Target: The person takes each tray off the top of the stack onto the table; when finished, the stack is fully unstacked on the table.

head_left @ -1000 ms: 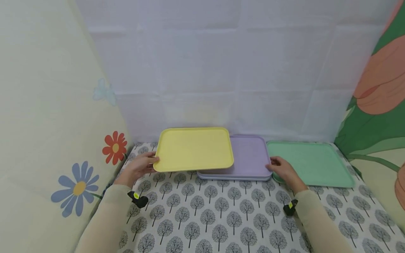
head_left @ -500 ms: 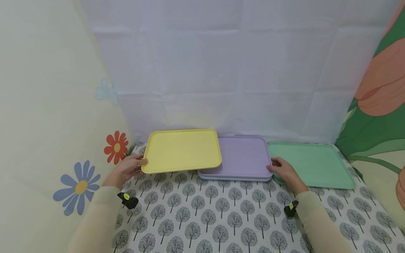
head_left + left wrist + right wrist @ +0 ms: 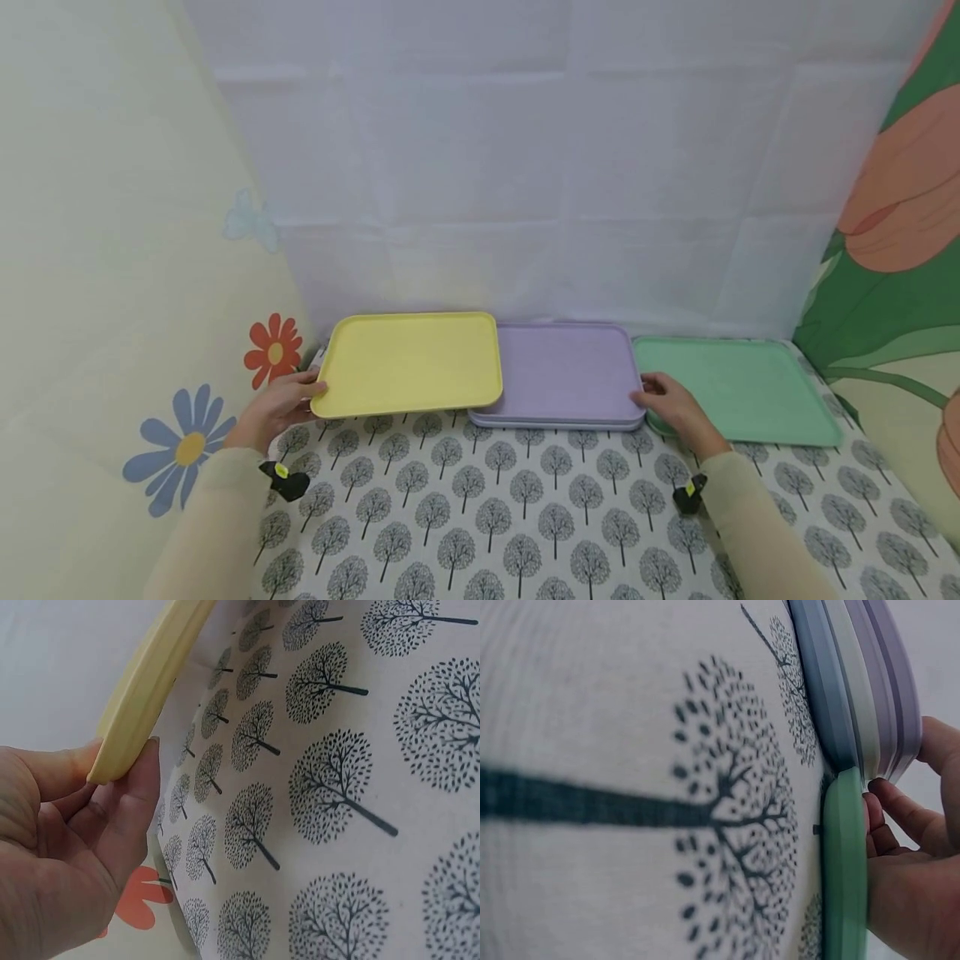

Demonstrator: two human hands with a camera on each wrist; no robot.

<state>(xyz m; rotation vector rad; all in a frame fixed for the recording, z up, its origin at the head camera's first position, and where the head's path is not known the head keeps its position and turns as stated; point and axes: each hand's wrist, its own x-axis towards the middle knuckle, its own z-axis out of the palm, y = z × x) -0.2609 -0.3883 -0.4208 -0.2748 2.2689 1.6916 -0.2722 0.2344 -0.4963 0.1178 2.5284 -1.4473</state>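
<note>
My left hand (image 3: 274, 408) pinches the left edge of a yellow tray (image 3: 408, 362). In the left wrist view the thumb and fingers hold the corner of the yellow tray (image 3: 142, 697), raised above the cloth. The yellow tray's right end overlaps a purple tray (image 3: 566, 371), the top one of a stack. At the stack's right edge my right hand (image 3: 673, 408) holds the purple tray's rim. In the right wrist view the thumb touches the purple tray (image 3: 896, 682), with fingertips beneath its edge. Below it lie a whitish tray (image 3: 855, 682) and a blue tray (image 3: 821, 682).
A green tray (image 3: 742, 392) lies right of the stack, close under my right hand. A tree-patterned cloth (image 3: 480, 517) covers the table. White fabric (image 3: 480, 167) hangs behind the trays; a wall with painted flowers (image 3: 90, 292) stands at the left.
My left hand has moved the yellow tray leftward and slightly down, so more of the purple tray shows. My right hand has stayed at the purple tray's right edge.
</note>
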